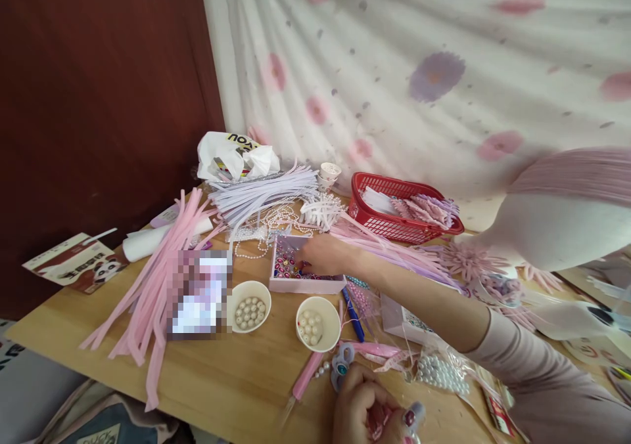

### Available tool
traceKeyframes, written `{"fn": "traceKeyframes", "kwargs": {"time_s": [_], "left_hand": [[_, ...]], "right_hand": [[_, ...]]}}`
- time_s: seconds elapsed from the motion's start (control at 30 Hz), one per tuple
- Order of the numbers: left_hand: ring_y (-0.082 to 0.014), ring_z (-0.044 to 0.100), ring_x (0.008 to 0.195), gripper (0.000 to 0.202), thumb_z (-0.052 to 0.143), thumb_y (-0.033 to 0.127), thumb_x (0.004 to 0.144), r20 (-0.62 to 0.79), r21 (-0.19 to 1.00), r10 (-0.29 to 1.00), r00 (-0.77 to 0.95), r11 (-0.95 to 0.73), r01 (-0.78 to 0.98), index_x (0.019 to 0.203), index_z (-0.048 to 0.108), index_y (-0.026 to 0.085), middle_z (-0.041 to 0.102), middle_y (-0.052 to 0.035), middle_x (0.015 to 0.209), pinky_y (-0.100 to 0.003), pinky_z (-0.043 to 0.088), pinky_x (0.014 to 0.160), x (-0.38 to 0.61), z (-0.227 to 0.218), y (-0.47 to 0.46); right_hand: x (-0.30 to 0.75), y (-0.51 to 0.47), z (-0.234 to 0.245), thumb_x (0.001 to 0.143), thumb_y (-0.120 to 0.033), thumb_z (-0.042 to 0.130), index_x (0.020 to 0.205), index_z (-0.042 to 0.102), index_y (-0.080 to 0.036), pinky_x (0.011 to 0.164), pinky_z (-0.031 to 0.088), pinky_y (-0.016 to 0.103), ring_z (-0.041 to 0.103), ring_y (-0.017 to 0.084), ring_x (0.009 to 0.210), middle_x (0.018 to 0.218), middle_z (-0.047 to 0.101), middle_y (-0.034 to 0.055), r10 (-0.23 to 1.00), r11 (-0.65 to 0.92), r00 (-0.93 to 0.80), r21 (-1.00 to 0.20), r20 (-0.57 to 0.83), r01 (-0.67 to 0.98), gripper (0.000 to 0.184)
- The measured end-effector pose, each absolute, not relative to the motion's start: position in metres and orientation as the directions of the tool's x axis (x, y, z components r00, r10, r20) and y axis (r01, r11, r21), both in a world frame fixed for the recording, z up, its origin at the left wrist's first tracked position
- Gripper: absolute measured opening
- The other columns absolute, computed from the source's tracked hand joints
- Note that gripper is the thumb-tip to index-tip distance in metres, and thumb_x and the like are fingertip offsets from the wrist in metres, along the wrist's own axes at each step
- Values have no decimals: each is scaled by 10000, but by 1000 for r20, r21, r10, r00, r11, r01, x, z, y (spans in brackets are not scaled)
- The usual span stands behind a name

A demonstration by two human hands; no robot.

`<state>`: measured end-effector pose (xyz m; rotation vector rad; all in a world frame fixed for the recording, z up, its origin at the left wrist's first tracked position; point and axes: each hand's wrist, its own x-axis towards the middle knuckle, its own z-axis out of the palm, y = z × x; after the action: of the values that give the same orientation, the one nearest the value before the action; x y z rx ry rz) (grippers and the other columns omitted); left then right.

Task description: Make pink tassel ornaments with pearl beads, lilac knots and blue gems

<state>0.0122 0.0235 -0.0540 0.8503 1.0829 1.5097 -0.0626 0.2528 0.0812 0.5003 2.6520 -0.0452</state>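
At the bottom edge, my left hand (362, 401) is closed on a grey-blue looped ornament (341, 368) set with a teal gem. A red-purple gem on a similar pale piece (413, 419) shows at the hand's right side. A short string of pearl beads (323, 369) lies beside the ornament. My right hand (325, 255) reaches across into a pale pink box (308, 286) of coloured gems (283, 266). Its fingers are bent down together among them, and whatever is between the fingertips is hidden.
Two paper cups of beads (250, 307) (318, 324) stand before the box. Pink strips (152, 319) and a blurred-out screen (200, 296) lie left. Behind are white strips (271, 191) and a red basket (384, 224). A bag of pearls (444, 373) lies right.
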Motion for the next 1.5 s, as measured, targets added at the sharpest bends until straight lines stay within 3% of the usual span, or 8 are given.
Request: {"fn": "traceKeyframes", "kwargs": {"time_s": [0.37, 0.73, 0.9, 0.97, 1.03, 1.13, 1.27, 1.5], "left_hand": [[-88, 405, 550, 435, 737, 556, 790, -4, 962, 969, -249, -64, -267, 655, 664, 149, 538, -35, 776, -224, 306, 490, 12, -56, 27], [-132, 496, 637, 386, 762, 512, 790, -13, 974, 956, -292, -53, -218, 667, 657, 161, 548, -24, 763, -239, 407, 576, 6, -42, 26], [-174, 584, 752, 315, 701, 437, 858, 37, 980, 972, -231, -81, -182, 716, 659, 159, 594, -56, 820, -259, 492, 661, -3, -32, 25], [-184, 601, 776, 271, 678, 377, 873, 64, 984, 969, -240, -102, -146, 713, 648, 161, 607, -60, 821, -261, 502, 671, -6, -26, 25], [-184, 610, 779, 247, 667, 338, 876, 72, 989, 960, -272, -105, -108, 704, 645, 163, 611, -57, 813, -258, 507, 675, -6, -22, 25], [-179, 620, 782, 218, 651, 301, 883, 65, 997, 954, -292, -77, -31, 712, 660, 165, 619, -56, 833, -247, 512, 662, -6, -17, 25], [-185, 624, 821, 175, 661, 272, 872, 102, 992, 953, -286, -75, 103, 728, 676, 173, 639, -63, 871, -260, 529, 700, -7, -16, 24], [-182, 635, 847, 137, 696, 267, 846, 123, 989, 941, -316, -90, 117, 740, 690, 180, 634, -55, 886, -259, 565, 699, -5, -19, 23]], "right_hand": [[-57, 249, 76, 976, -335, 625, 1174, 644, -160, 873, 569, 436, 670, 224, 1014, 1177, 668, 82, 363, 920, -822, 28, -438, 391, 266], [-5, 228, 118, 1023, -234, 440, 1116, 638, -130, 701, 447, 290, 667, 202, 826, 951, 737, 117, 507, 849, -851, -94, -134, 521, 242], [74, 179, 138, 964, -218, 476, 948, 654, -191, 652, 413, 278, 613, 177, 730, 844, 705, 50, 615, 775, -788, -218, 43, 593, 181], [108, 147, 129, 945, -268, 517, 885, 684, -219, 656, 446, 286, 628, 186, 747, 836, 701, 43, 716, 690, -645, -415, 269, 593, 184], [139, 111, 106, 925, -377, 591, 835, 704, -248, 604, 468, 294, 621, 185, 656, 751, 694, 27, 861, 506, -393, -612, 323, 608, 194], [171, 62, 55, 857, -481, 680, 809, 732, -251, 509, 475, 293, 629, 198, 574, 670, 702, 31, 982, 188, -113, -805, 150, 562, 240], [183, 20, 2, 818, -522, 682, 693, 725, -218, 464, 460, 301, 628, 214, 531, 622, 710, 52, 991, -125, 31, -834, -129, 538, 331], [198, 8, 3, 932, -348, 547, 869, 757, -217, 707, 492, 350, 688, 247, 782, 854, 764, 60, 988, -137, 44, -702, -149, 699, 255]]}}
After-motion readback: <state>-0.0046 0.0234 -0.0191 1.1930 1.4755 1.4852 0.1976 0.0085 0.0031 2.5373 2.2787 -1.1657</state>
